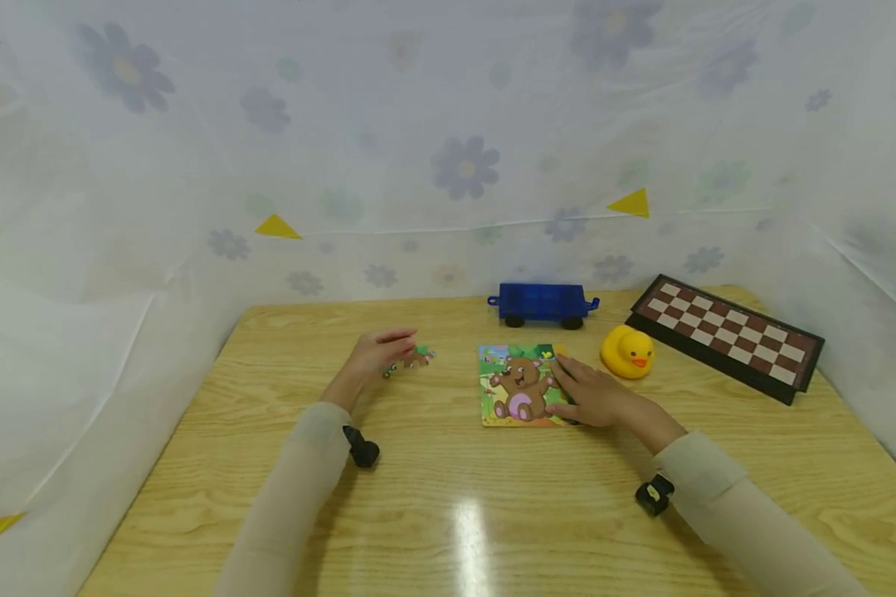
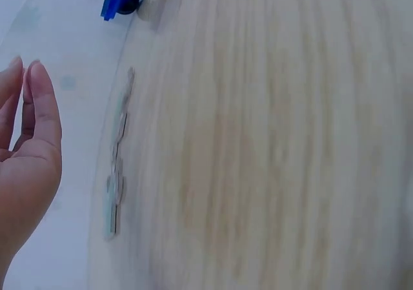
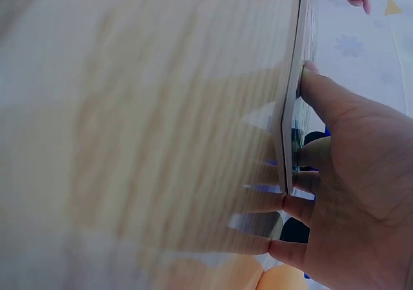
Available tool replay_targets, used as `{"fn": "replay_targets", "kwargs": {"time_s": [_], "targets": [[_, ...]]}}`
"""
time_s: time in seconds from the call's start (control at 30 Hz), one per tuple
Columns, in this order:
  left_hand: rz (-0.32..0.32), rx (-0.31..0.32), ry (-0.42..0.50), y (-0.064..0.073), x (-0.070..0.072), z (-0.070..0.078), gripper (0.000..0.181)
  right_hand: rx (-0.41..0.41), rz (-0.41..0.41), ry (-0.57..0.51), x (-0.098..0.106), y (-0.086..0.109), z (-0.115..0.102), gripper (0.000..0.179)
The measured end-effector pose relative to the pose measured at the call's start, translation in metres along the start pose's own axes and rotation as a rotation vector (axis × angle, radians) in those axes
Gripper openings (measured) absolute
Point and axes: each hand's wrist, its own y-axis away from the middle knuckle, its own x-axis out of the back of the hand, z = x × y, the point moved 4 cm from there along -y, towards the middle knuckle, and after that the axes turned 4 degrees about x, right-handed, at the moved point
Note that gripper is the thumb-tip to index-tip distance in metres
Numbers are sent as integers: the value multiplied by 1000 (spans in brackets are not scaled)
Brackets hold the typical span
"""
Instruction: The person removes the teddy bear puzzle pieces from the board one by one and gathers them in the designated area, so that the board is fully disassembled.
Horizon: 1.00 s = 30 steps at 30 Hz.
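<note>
A square picture puzzle (image 1: 518, 390) with a brown bear lies flat in the middle of the table. Across its right side rests my right hand (image 1: 590, 394), fingers spread, covering part of that side. The right wrist view puts the thumb (image 3: 326, 96) on the puzzle's top and some fingertips down at the table beside its edge. My left hand (image 1: 381, 356) is raised over a small cluster of loose jigsaw pieces (image 1: 416, 358), partly hiding them. Its thumb and fingers come close together in the left wrist view, with nothing visible between them, and the pieces (image 2: 116, 167) lie on the table beyond.
Behind the puzzle stands a blue toy wagon (image 1: 541, 303). A yellow rubber duck (image 1: 627, 351) sits just past my right hand. Further right lies a black-edged checkered board case (image 1: 724, 336). A flower-printed white sheet (image 1: 388, 166) hangs along the table's back edge.
</note>
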Motion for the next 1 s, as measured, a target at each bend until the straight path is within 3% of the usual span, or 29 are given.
{"fn": "replay_targets", "kwargs": {"time_s": [0.5,1.0], "targets": [[-145,-36,84,-8,-57,10,38,-7,-3,-9,2,1,-1,77],[-306,4,82,-22,-120,0,36,-5,-2,-4,1,0,0,77]]}}
